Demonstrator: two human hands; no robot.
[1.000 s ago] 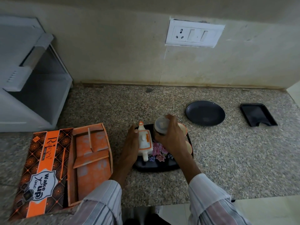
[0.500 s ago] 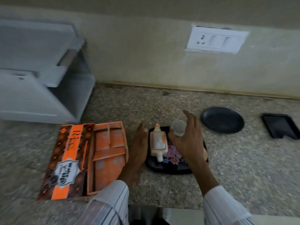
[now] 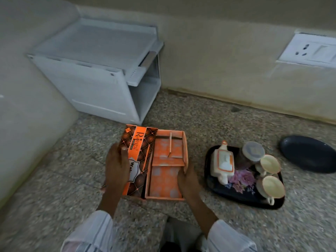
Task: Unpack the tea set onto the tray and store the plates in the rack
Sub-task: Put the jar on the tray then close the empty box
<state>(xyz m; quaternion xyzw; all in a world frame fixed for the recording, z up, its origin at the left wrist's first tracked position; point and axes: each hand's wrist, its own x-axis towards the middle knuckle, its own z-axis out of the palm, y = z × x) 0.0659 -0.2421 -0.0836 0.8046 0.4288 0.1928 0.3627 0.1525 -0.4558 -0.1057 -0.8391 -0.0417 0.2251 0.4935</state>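
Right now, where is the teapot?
In the head view the teapot lies on the left part of the floral tray, right of the open orange box, with the lidded jar and two cups to its right.

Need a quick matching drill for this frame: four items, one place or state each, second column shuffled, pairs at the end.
Items:
1. teapot
2. dark plate
3. orange box
4. white rack

Places/states:
A. open, held by both hands
B. counter corner, by the wall
C. on the floral tray
D. bare counter, right of the tray

Pairs: 1-C, 2-D, 3-A, 4-B
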